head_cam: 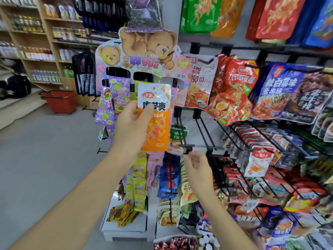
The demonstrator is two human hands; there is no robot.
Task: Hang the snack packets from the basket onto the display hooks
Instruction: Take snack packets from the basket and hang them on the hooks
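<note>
My left hand (pixel 133 123) holds up a white-and-orange snack packet (pixel 155 116), thumb across its front, in front of the bear-printed display card. My right hand (pixel 195 166) pinches the front tip of a bare black display hook (pixel 185 147) that juts out from the rack, just right of and below the packet. The packet's hang hole near its top is free of any hook. A red shopping basket (pixel 60 101) stands on the floor far off to the left.
Black wire hooks (pixel 252 139) loaded with red, blue and white snack packets fill the rack on the right. Candy strips hang from the bear display (pixel 144 49) at centre. Wooden shelves (pixel 37 33) of bottles line the far left. Grey floor lies at lower left.
</note>
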